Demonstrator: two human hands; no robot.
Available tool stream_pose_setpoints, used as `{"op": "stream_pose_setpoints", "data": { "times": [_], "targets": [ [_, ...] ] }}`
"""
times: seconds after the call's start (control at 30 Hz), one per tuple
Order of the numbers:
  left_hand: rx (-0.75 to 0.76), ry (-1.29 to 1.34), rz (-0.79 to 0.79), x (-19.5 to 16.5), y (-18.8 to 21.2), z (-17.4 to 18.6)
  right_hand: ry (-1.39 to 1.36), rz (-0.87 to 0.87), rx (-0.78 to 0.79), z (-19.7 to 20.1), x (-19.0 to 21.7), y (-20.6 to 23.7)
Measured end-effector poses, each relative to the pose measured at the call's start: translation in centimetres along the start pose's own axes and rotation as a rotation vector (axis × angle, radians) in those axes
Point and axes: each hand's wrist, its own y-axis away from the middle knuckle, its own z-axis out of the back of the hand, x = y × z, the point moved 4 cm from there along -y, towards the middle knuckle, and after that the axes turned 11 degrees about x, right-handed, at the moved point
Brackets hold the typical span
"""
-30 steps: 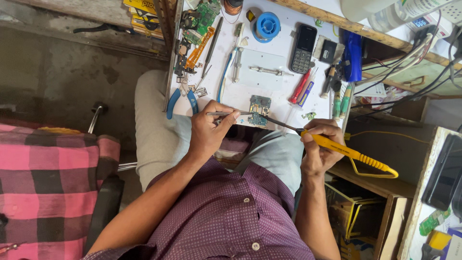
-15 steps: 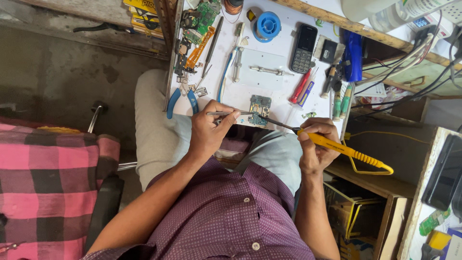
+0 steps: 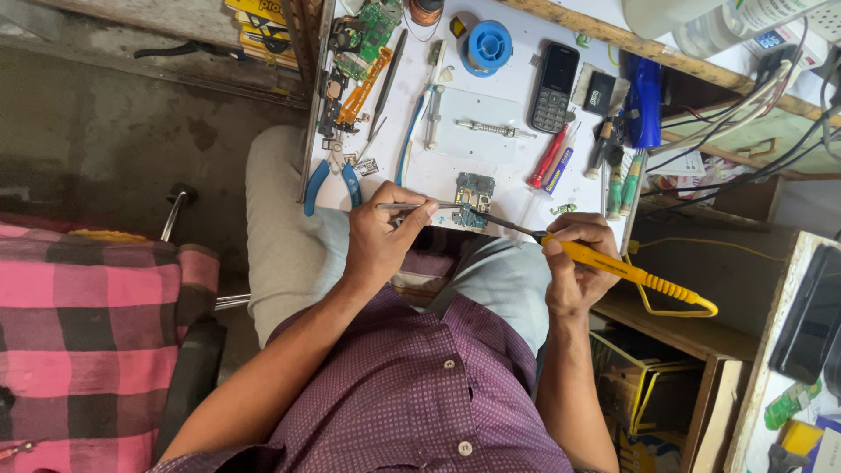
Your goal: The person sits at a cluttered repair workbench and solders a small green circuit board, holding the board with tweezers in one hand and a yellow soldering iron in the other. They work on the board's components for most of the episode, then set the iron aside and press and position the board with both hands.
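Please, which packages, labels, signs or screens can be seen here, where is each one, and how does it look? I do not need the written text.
Keypad phone: lying on the white board, black, small dark screen above the keys.
Dark screen: at the right edge, leaning, black, unlit.
Small meter display: top right, pale rectangle, among cables.
Yellow packages: top left, flat, yellow with dark print.
Labelled marker: right of the circuit board, blue with a yellow label.

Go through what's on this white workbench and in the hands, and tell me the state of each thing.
Yellow-handled soldering iron: gripped by right hand, tip on board.
Metal tweezers: pinched in left hand.
Small green circuit board: lying flat, bare.
Black keypad phone: screen dark.
Blue-handled pliers: lying unused.
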Motion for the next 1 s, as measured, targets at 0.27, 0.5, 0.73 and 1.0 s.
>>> {"op": "stream_pose_setpoints", "data": {
  "times": [0.27, 0.5, 0.73, 1.0],
  "targets": [
    [0.000, -0.010, -0.006, 0.03, 0.03, 0.01, 0.020, 0.011, 0.047, 0.14, 0.14, -0.16],
    [0.011, -0.021, -0.015, -0.07, -0.01, 0.05, 0.005, 0.005, 0.062, 0.16, 0.14, -0.40],
    [0.010, -0.011, -0.016, -0.03, 0.03, 0.00, 0.019, 0.010, 0.071, 0.06, 0.28, -0.53],
    [0.007, -0.016, -0.010, 0.18, 0.02, 0.01, 0.009, 0.008, 0.076, 0.07, 0.20, -0.60]
  ]
}}
